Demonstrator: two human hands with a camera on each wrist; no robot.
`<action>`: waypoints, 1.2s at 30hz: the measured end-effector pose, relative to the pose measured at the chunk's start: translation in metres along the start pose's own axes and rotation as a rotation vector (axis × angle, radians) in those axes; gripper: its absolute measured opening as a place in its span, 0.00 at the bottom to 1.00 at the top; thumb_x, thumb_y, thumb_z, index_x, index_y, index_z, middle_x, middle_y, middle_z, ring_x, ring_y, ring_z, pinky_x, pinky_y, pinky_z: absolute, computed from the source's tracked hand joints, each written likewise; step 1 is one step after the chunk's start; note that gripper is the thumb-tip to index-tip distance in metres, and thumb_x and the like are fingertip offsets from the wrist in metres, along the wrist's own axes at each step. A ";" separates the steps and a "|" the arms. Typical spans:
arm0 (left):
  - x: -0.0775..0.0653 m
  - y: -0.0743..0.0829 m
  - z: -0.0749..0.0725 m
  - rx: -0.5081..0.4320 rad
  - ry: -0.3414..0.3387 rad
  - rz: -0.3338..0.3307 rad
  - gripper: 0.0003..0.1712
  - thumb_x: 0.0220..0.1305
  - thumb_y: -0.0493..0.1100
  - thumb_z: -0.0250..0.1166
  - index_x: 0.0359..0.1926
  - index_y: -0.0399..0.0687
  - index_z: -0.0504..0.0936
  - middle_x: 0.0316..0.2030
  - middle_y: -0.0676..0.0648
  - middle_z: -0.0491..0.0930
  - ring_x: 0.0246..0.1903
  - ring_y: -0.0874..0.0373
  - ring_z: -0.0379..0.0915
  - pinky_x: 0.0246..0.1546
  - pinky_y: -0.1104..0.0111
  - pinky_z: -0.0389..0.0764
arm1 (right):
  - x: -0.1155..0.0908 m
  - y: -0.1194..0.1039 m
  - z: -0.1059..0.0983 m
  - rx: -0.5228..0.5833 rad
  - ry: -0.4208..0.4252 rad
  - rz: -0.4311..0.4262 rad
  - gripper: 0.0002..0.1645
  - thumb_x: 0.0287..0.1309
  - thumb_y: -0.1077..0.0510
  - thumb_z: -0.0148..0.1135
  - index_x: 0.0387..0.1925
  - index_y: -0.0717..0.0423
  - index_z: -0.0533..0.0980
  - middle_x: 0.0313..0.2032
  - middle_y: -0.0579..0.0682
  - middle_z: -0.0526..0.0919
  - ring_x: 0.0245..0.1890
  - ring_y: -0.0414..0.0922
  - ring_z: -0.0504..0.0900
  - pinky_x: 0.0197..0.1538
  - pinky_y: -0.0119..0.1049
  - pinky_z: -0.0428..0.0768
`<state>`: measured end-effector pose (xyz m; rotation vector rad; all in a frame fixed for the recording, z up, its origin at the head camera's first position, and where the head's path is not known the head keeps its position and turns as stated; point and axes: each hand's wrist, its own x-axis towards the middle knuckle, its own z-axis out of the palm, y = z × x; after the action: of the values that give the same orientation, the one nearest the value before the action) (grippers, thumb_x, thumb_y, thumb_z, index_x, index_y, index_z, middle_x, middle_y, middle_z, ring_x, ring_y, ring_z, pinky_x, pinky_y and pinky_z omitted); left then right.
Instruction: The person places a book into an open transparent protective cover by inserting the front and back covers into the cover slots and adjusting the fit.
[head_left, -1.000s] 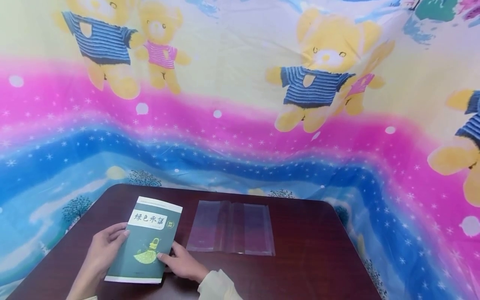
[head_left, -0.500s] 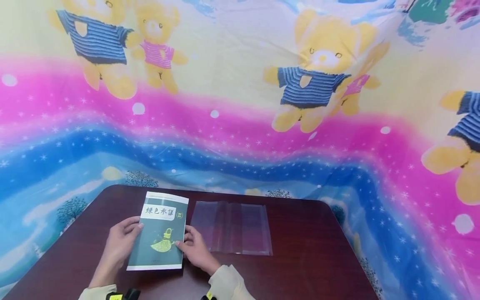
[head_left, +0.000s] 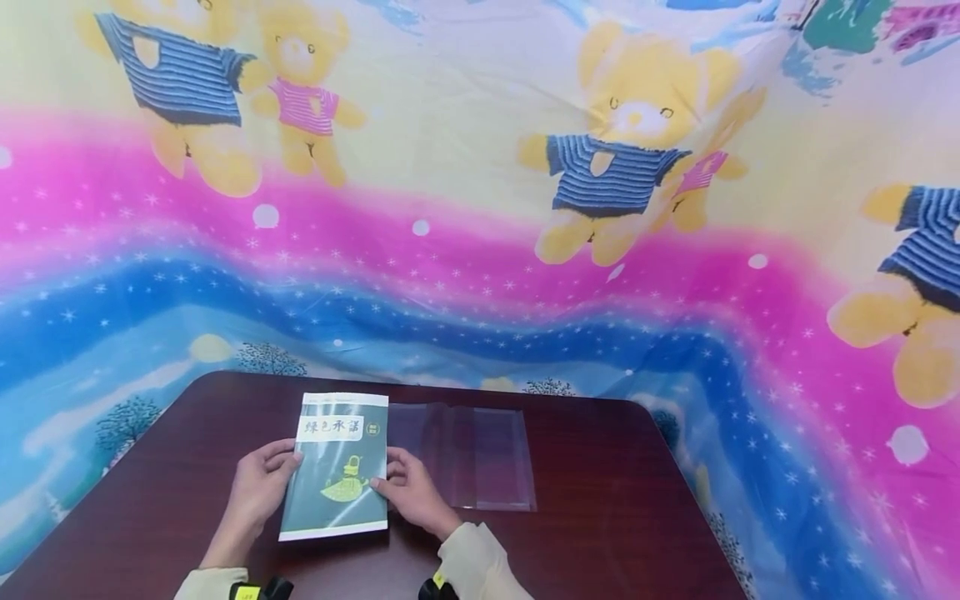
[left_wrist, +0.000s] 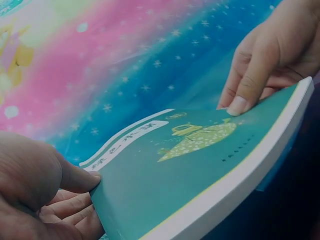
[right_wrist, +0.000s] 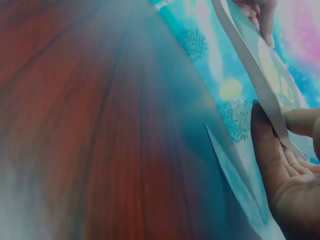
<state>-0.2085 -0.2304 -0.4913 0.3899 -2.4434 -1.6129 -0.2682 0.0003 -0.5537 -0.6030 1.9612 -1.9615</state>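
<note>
A green paperback book (head_left: 337, 467) with white bands and a yellow-green picture is held up over the table, its cover towards the head camera. At its left edge, my left hand (head_left: 262, 483) pinches it, thumb on the cover and fingers behind. My right hand (head_left: 416, 492) grips the opposite edge the same way. Seen from the left wrist, the book (left_wrist: 165, 170) bows slightly between the hands. Behind it to the right, a clear plastic book cover (head_left: 495, 458) lies spread flat on the table, its left part hidden by the book.
The dark reddish-brown table (head_left: 600, 500) has rounded far corners. A cloth (head_left: 465, 275) printed with bears and snowflakes hangs along its back and sides. Black wrist straps (head_left: 273, 589) with yellow labels sit at the sleeves.
Both hands have carried the book to the right and turned it more upright, so it now overlaps the left part of the plastic cover. The head view has shifted slightly right.
</note>
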 end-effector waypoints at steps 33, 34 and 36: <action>0.021 0.020 0.088 0.064 -0.106 0.109 0.24 0.68 0.31 0.61 0.63 0.23 0.74 0.50 0.27 0.83 0.49 0.37 0.84 0.44 0.54 0.87 | -0.018 -0.003 -0.099 -0.158 0.064 0.074 0.32 0.68 0.63 0.63 0.70 0.65 0.66 0.44 0.56 0.84 0.40 0.47 0.88 0.37 0.42 0.88; 0.021 0.022 0.091 0.072 -0.106 0.110 0.24 0.68 0.31 0.61 0.63 0.23 0.74 0.50 0.28 0.83 0.49 0.37 0.84 0.44 0.53 0.87 | -0.019 -0.002 -0.102 -0.161 0.069 0.074 0.32 0.68 0.64 0.63 0.70 0.65 0.66 0.44 0.56 0.84 0.40 0.48 0.88 0.37 0.42 0.88; 0.021 0.023 0.098 0.084 -0.101 0.112 0.24 0.68 0.31 0.62 0.63 0.25 0.75 0.50 0.29 0.83 0.49 0.38 0.84 0.44 0.54 0.87 | -0.021 -0.002 -0.108 -0.173 0.078 0.081 0.32 0.68 0.63 0.63 0.71 0.64 0.66 0.44 0.56 0.84 0.40 0.48 0.88 0.38 0.42 0.88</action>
<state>-0.2597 -0.1432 -0.5083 0.1847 -2.5634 -1.5234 -0.3032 0.1045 -0.5512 -0.4861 2.1829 -1.8063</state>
